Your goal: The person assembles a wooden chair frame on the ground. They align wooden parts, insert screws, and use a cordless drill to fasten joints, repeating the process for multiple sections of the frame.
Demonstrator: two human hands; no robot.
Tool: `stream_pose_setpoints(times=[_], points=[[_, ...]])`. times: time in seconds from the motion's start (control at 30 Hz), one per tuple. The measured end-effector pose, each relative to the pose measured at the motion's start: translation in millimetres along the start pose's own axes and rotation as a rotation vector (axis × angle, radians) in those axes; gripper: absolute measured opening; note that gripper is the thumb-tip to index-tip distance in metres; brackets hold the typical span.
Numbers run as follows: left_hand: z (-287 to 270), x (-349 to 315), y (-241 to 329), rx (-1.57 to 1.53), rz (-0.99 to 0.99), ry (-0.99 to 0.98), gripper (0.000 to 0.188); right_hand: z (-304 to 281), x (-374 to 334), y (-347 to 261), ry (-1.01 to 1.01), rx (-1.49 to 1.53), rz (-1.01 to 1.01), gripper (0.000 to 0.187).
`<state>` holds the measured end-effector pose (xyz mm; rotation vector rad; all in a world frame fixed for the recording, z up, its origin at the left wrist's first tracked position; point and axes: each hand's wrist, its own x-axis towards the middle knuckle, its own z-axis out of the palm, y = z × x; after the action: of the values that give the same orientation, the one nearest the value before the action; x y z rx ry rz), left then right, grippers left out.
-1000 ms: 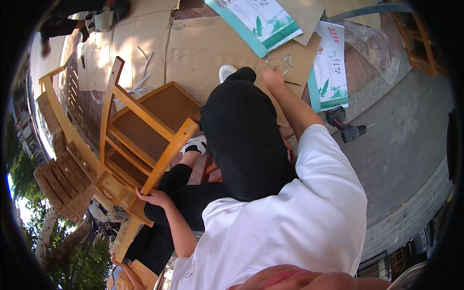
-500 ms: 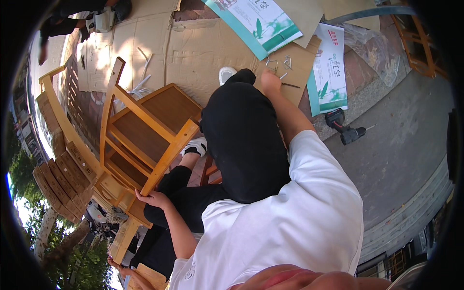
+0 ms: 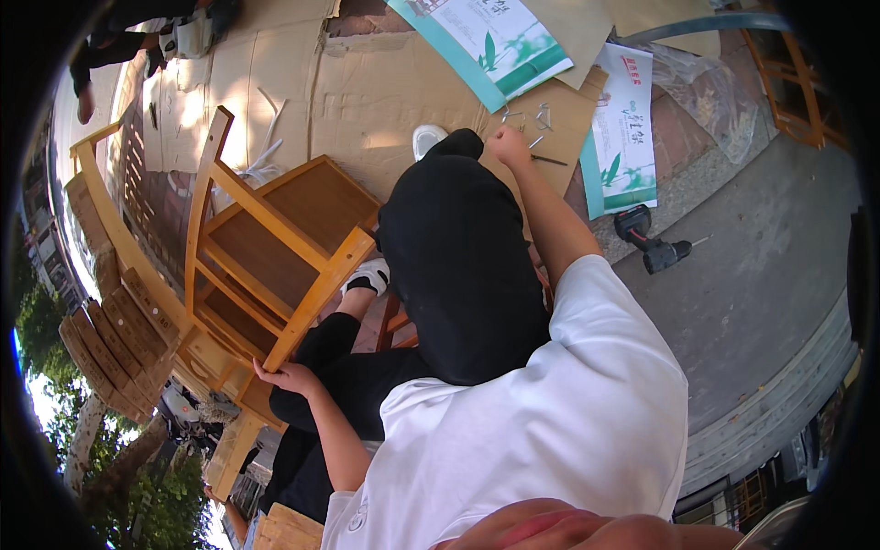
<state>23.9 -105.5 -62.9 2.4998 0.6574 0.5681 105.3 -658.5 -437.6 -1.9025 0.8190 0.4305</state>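
Note:
A light-brown wooden furniture frame [image 3: 277, 225] with brown panels and cross rails lies tilted at my left. My left hand [image 3: 288, 378] is closed round the near end of one of its thick rails. Farther off, beyond my bent knee, my right hand [image 3: 509, 147] is low over the cardboard with its fingers curled together. Whatever is inside those fingers is hidden. Bent metal hex keys [image 3: 543, 116] and a thin dark rod [image 3: 548, 160] lie just beside that hand.
Green-and-white printed sheets [image 3: 620, 137] lie on the flattened cardboard [image 3: 367, 92]. A cordless drill [image 3: 649, 240] rests on the pavement at the right, near clear plastic wrap [image 3: 710, 96]. Stacked cartons [image 3: 124, 344] stand at the left. Another person's legs [image 3: 115, 50] show at upper left.
My right hand has drawn slightly left, away from the metal pieces, with its fingers curled. My left hand keeps its place on the rail. Another person's arm at lower left has shifted.

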Motion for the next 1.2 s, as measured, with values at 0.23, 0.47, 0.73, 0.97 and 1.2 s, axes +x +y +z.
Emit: stream_pose_setpoints(times=[0.23, 0.47, 0.73, 0.97, 1.2], points=[[0.2, -3.1, 0.7, 0.044, 0.016, 0.027, 0.044, -81.9, -51.0, -22.4, -0.469, 1.579, 0.063, 0.019], [-1.7, 0.2, -1.8, 0.041, -0.023, 0.004, 0.043, -118.3, -22.8, 28.6, -0.558, 1.240, 0.208, 0.026], [-0.2, -0.3, 3.1, 0.007, -0.009, -0.002, 0.043, -54.4, -53.7, 69.1, 0.135, -0.673, -0.155, 0.016], [-2.6, 0.7, -1.8, -0.001, 0.003, -0.013, 0.044, -52.9, -52.7, 63.0, 0.032, -0.712, -0.152, 0.009], [-3.4, 3.4, -1.1, -0.013, -0.017, -0.031, 0.043, -59.4, -32.5, 56.5, -0.135, -0.704, -0.130, 0.016]])
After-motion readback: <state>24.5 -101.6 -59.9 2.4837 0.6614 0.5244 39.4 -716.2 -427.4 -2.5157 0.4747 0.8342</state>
